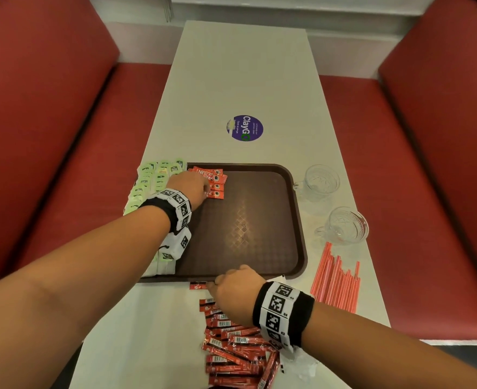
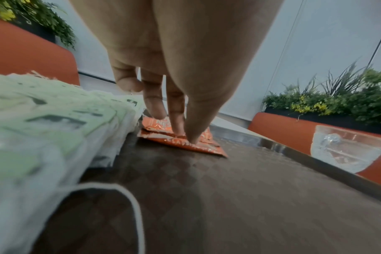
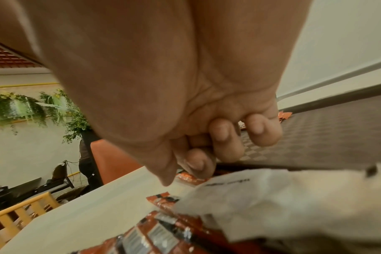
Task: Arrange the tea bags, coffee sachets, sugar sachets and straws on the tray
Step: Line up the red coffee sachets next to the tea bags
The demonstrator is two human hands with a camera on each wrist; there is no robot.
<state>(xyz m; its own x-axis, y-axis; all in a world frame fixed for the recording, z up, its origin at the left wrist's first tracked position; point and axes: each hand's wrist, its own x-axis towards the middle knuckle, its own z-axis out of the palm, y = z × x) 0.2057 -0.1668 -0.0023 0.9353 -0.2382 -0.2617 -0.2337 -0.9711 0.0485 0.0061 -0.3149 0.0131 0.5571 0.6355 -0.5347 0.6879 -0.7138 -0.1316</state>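
Observation:
A brown tray lies on the white table. Green tea bags line its left edge, with white sachets at its near left corner. Red coffee sachets lie in a row at the tray's far left corner. My left hand presses on them with straight fingers. My right hand is curled at the tray's near edge, pinching a single red sachet on the table. A pile of red sachets lies under my right wrist. Red straws lie right of the tray.
Two glass cups stand on the table right of the tray; one glass cup shows in the left wrist view. A round purple sticker is beyond the tray. Red benches flank the table.

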